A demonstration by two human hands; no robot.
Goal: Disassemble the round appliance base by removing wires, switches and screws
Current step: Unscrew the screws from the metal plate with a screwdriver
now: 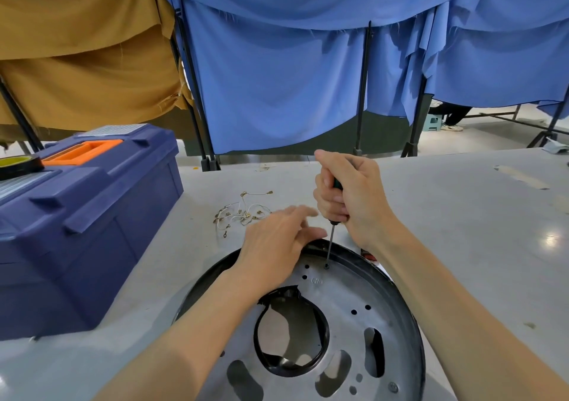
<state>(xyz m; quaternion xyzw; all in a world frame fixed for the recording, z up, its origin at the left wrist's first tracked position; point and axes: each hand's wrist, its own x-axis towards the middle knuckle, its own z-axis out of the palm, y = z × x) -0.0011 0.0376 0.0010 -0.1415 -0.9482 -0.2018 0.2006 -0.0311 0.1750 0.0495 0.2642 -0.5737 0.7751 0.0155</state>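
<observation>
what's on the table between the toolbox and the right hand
In the head view, a loose tangle of wires lies between the toolbox and the right hand, plus the left hand.

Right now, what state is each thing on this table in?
round base: flat on the table.
right hand: grips the screwdriver handle.
screwdriver: nearly upright, tip on a screw.
left hand: open, blurred, at the base's far rim.
wires: loose on the table, off the base.
toolbox: lid closed.
tape roll: lying on the toolbox.
</observation>
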